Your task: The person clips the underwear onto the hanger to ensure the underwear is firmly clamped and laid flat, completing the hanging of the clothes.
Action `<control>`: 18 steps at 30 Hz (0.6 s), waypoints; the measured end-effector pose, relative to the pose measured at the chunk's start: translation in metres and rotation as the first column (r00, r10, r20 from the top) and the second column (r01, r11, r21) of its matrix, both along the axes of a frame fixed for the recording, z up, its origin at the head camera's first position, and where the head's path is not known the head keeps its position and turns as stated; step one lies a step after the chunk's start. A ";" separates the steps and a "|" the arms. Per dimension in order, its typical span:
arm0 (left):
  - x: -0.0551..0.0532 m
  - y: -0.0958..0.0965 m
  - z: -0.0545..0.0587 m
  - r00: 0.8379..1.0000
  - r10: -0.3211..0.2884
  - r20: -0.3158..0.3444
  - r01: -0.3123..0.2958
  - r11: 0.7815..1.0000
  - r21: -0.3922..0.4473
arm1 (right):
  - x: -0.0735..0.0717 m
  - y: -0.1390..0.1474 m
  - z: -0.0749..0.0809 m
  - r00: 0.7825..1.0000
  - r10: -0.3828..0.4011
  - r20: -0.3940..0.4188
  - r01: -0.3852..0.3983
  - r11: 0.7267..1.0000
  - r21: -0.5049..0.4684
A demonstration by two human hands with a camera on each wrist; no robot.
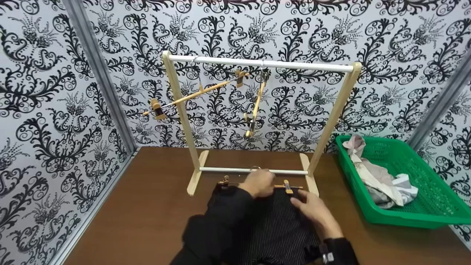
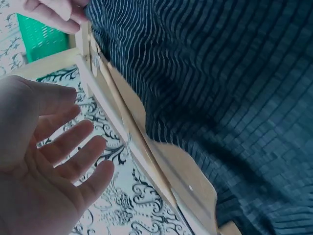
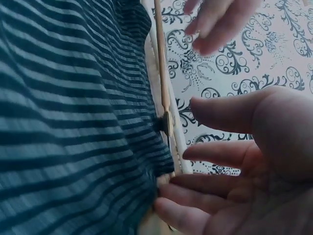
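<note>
A dark garment with thin pale stripes lies on the brown table, its top edge at a wooden clip hanger. One clip sits near the garment's right corner, another clip near its left. My left hand is over the middle of the hanger; in the left wrist view its fingers are loosely bent, apart from the bar and holding nothing. My right hand is beside the right corner, fingers extended. In the right wrist view its lower fingertips reach the cloth's edge; whether they touch is unclear.
Behind the hands stands a wooden rack with a white top rail. Two clip hangers hang from it, a left hanger and a middle hanger. At right, a green basket holds pale crumpled cloth. Patterned walls enclose the table.
</note>
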State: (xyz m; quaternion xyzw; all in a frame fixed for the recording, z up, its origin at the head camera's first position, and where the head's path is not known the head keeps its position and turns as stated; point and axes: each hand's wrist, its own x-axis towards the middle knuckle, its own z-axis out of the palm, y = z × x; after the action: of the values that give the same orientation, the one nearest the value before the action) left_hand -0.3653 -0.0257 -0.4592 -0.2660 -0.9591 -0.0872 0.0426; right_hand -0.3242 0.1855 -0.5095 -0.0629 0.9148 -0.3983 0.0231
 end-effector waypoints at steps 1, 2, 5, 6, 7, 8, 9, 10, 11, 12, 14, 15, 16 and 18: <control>-0.001 0.007 -0.001 1.000 0.010 -0.005 -0.010 1.000 -0.018 | 0.001 -0.001 -0.002 1.000 -0.007 -0.017 0.007 1.000 -0.002; -0.002 0.013 -0.002 1.000 0.024 0.000 -0.024 0.999 -0.034 | 0.001 -0.002 -0.004 0.999 -0.012 -0.034 0.013 1.000 0.002; -0.004 0.028 -0.006 0.997 0.070 0.029 -0.068 0.996 -0.060 | 0.000 -0.006 -0.009 0.998 -0.011 -0.066 0.011 1.000 -0.004; -0.005 0.032 -0.008 0.996 0.084 0.042 -0.082 0.995 -0.061 | -0.001 -0.007 -0.010 0.997 -0.006 -0.075 0.006 1.000 -0.007; -0.006 0.036 -0.010 0.994 0.094 0.052 -0.091 0.994 -0.061 | -0.001 -0.007 -0.010 0.997 -0.003 -0.082 0.003 1.000 -0.009; -0.006 0.039 -0.012 0.993 0.099 0.064 -0.095 0.994 -0.061 | -0.002 -0.007 -0.010 0.997 -0.002 -0.083 0.001 1.000 -0.013; -0.007 0.042 -0.014 0.992 0.106 0.073 -0.101 0.993 -0.064 | -0.003 -0.007 -0.009 0.997 -0.007 -0.072 0.005 1.000 -0.025; -0.008 0.045 -0.016 0.990 0.112 0.084 -0.106 0.992 -0.068 | -0.003 -0.006 -0.008 0.998 -0.007 -0.064 0.004 0.999 -0.034; -0.008 0.047 -0.019 0.989 0.120 0.091 -0.113 0.991 -0.075 | -0.004 -0.005 -0.008 0.999 -0.007 -0.051 0.004 0.999 -0.044; -0.009 0.050 -0.021 0.987 0.130 0.099 -0.122 0.989 -0.080 | -0.004 -0.004 -0.007 0.999 -0.008 -0.035 0.006 0.998 -0.058; -0.009 0.053 -0.026 0.983 0.149 0.105 -0.141 0.986 -0.087 | -0.005 -0.002 -0.007 1.000 -0.012 0.008 0.012 0.995 -0.103; -0.010 0.055 -0.028 0.982 0.156 0.103 -0.148 0.986 -0.083 | -0.005 -0.001 -0.007 1.000 -0.013 0.027 0.016 0.992 -0.125; -0.010 0.056 -0.031 0.982 0.160 0.101 -0.153 0.986 -0.073 | -0.005 0.000 -0.008 0.999 -0.012 0.039 0.018 0.989 -0.146; -0.011 0.059 -0.035 0.982 0.161 0.096 -0.158 0.987 -0.039 | -0.006 0.002 -0.009 0.998 -0.018 0.060 0.030 0.978 -0.205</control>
State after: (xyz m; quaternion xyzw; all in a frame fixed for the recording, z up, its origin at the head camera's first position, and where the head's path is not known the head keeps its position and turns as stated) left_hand -0.3760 0.0335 -0.4941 -0.1842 -0.9795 -0.0815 -0.0020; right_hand -0.3304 0.1878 -0.5180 -0.0424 0.8684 -0.4926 0.0383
